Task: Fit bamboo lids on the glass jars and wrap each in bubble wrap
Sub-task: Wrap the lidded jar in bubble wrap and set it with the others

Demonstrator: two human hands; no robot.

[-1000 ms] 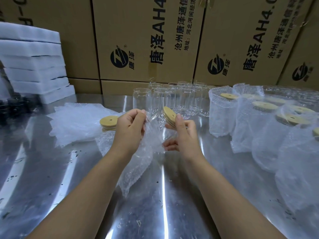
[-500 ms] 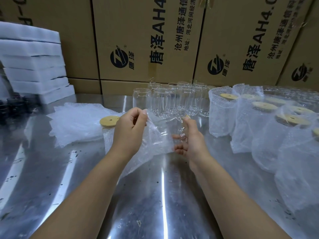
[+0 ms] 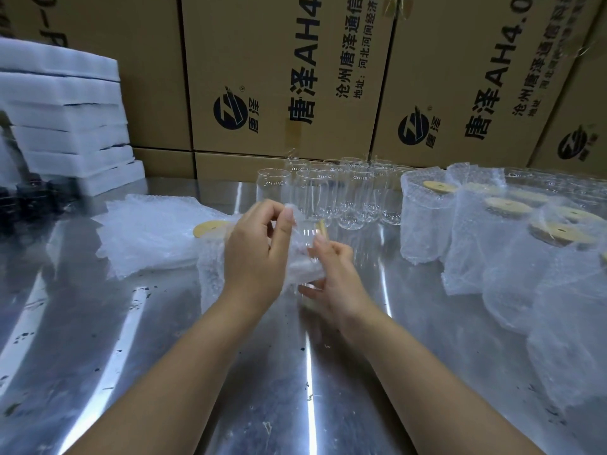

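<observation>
- The left hand [image 3: 259, 254] is pinched tight on the upper edge of a piece of bubble wrap [image 3: 213, 277], thumb against curled fingers, holding it up off the bench [image 3: 295, 372].
- The right hand [image 3: 335, 277] is clasped on a glass jar [image 3: 307, 244], fingers under and around it and the forefinger reaching up towards its top.
- A second ago the two hands stood apart, with the jar out in the open and its lid facing the camera. Now they have closed in until they nearly touch, and the jar sits between them with the wrap over most of it.
- Only a thin edge of the bamboo lid [image 3: 322, 228] shows, just above the right fingertips. So the lid looks fitted, and I take the step in hand to be the wrapping.
- How far the jar has gone in is hard to tell; the plastic and glass blur together there.
- On the right of the bench stand the wrapped jars [image 3: 423, 221], lids showing through the open tops. This one would join them once covered.
- At the back the bare jars [image 3: 328, 195] wait in a cluster, so plenty of the job is left.
- A spare lid [image 3: 208, 228] lies just left of the left hand, on the edge of a pile of wrap sheets [image 3: 151, 231].
- White foam slabs [image 3: 65, 110] are stacked at the far left, and printed cartons [image 3: 279, 77] wall off the back.
</observation>
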